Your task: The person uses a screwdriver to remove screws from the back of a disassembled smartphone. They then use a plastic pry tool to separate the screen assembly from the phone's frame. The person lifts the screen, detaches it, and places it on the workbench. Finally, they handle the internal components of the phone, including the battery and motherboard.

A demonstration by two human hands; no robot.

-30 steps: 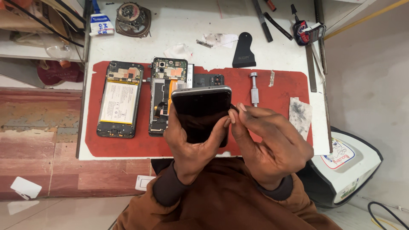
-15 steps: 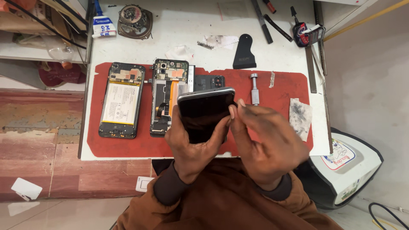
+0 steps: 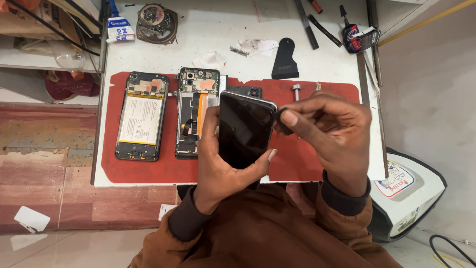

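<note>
My left hand grips a black phone from below and holds it, dark screen up, above the red mat. My right hand is at the phone's upper right edge. Its thumb and fingers pinch a small black piece that touches the phone's metal rim near the top corner. The rest of that piece is hidden by the fingers.
Two opened phones lie on the mat's left: one with a white battery, one with an orange flex cable. A metal bolt, a black scraper, a glue tube, a round part and hand tools lie behind. A white device stands on the floor at right.
My right hand has risen and shifted right, from the phone's top right corner to its upper right edge. The phone has turned a little in my left hand.
</note>
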